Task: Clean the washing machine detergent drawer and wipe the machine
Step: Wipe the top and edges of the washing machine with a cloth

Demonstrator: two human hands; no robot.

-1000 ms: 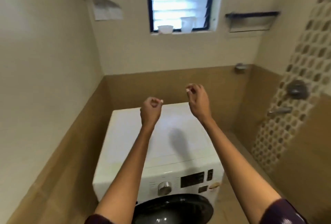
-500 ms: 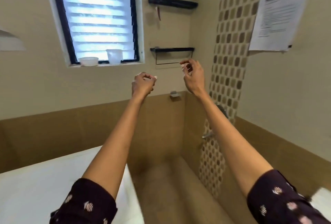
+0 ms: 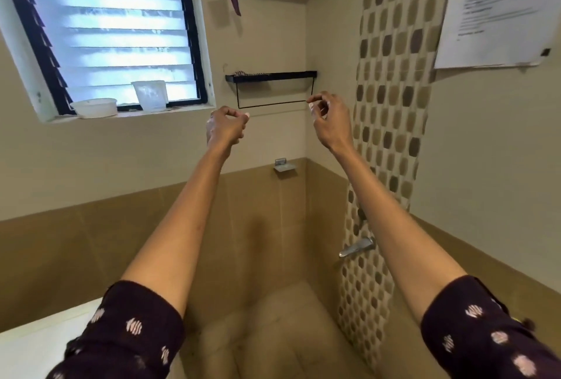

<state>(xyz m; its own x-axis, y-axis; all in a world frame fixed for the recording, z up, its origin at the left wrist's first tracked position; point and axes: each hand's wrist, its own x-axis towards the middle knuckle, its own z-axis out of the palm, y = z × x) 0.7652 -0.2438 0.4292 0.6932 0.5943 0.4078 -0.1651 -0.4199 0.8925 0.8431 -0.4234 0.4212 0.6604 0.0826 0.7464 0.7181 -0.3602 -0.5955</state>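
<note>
**Inspector:** Head view, what has changed?

**Assistant:** Sight has swung up and to the right. A second ago the machine's top and front panel filled the frame. Now only a white corner of the machine [image 3: 27, 345] shows at lower left. The drawer is out of view.

**Inspector:** And the hands?

**Assistant:** The left hand [image 3: 226, 126] and right hand [image 3: 329, 119] stay raised near the shelf [image 3: 270, 75]. Fingers on both are curled, and nothing is seen in either.

**Inspector:** Finding?

**Assistant:** Cleaning is not begun, by my judgement. Attention has left the machine, perhaps in search of a cloth.
</note>
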